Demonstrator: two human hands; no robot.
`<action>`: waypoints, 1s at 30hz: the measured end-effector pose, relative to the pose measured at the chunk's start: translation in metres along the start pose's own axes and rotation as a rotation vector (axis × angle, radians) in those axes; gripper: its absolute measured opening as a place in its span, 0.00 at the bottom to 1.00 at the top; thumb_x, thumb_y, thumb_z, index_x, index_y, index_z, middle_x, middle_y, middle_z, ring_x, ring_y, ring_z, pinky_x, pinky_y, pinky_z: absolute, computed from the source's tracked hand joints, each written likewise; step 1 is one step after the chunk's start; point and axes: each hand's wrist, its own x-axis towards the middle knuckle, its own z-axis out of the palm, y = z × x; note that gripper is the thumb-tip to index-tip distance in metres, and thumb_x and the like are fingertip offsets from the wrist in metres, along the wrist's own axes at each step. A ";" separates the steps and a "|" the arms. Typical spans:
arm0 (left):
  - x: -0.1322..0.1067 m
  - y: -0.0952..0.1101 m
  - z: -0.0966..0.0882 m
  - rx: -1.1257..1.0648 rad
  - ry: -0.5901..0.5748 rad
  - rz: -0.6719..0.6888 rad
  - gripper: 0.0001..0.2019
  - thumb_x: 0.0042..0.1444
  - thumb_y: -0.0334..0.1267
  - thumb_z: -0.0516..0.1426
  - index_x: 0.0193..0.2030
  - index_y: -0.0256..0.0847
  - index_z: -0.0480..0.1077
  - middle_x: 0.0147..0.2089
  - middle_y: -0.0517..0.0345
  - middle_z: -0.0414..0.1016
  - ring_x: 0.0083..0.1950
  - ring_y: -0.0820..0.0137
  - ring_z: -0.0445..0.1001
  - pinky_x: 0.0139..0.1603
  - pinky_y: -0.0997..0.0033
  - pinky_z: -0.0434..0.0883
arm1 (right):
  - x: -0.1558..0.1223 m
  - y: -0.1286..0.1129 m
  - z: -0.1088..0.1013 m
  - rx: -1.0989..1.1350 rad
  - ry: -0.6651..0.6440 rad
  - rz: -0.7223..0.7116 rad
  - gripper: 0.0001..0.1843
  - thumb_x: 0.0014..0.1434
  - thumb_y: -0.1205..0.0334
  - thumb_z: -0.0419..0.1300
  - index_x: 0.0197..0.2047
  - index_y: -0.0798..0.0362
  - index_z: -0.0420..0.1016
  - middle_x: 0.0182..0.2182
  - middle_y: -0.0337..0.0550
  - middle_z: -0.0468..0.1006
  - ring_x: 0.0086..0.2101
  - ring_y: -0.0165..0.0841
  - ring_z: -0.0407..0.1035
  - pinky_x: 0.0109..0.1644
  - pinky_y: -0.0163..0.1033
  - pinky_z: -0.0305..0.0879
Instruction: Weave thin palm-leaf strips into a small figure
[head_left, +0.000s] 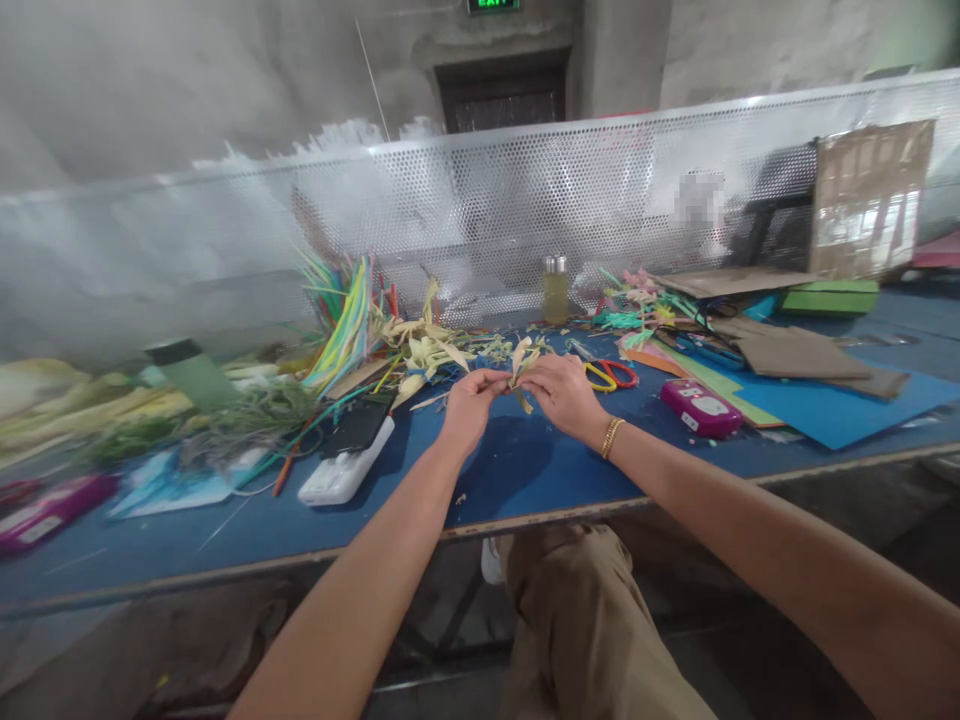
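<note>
Over the blue tabletop (510,480), my left hand (475,402) and my right hand (562,395) meet with fingertips pinched together. Between them is a pale strip of dried husk (522,356), its ends poking out above and below the fingers. My fingers cover its middle. Just right of my right hand lie scissors with red and yellow handles (619,376). A heap of pale dried husks (427,355) spreads behind and left of my left hand. Closer to the left forearm, a black phone (352,428) rests on a white device (346,475).
Coloured straw-like sticks (349,325) stand at the back left, near a green bottle (193,375). A glass bottle (555,290) is against the perforated metal screen (480,220). To the right are a purple box (700,407), blue paper (832,410) and cardboard pieces (810,355).
</note>
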 end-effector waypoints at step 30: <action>0.000 0.004 0.003 -0.212 0.051 -0.106 0.14 0.42 0.38 0.66 0.36 0.39 0.70 0.26 0.61 0.74 0.30 0.73 0.73 0.27 0.77 0.60 | -0.002 0.002 0.006 0.027 0.049 0.101 0.07 0.61 0.61 0.58 0.38 0.51 0.77 0.34 0.43 0.79 0.36 0.36 0.71 0.42 0.40 0.62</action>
